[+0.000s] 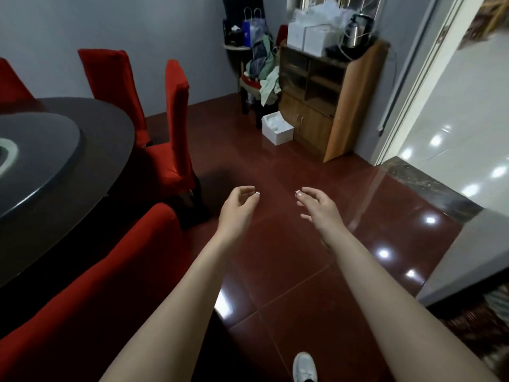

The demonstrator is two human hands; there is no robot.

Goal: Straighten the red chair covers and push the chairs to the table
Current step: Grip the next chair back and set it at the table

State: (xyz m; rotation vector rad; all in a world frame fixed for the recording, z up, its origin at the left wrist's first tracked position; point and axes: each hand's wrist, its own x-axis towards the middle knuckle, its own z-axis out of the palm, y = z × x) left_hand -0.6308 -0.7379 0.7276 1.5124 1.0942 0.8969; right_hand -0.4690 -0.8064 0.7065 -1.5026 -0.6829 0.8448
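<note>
A dark round table (104,139) with a turntable fills the left side. Several chairs in red covers stand round it: the nearest (91,288) at the lower left beside my left forearm, one side-on (179,128) at the table's right edge, one (110,78) behind it, and a fourth (11,84) at the far left edge. My left hand (237,209) and my right hand (319,208) reach forward over the red floor, fingers loosely curled, holding nothing and touching no chair.
A wooden cabinet (327,106) with white boxes and a kettle on top stands ahead on the right. A white box (276,129) lies on the floor beside it, and a cluttered stool (256,84) with clothes is behind. A doorway opens at right. My shoe (304,366) shows below.
</note>
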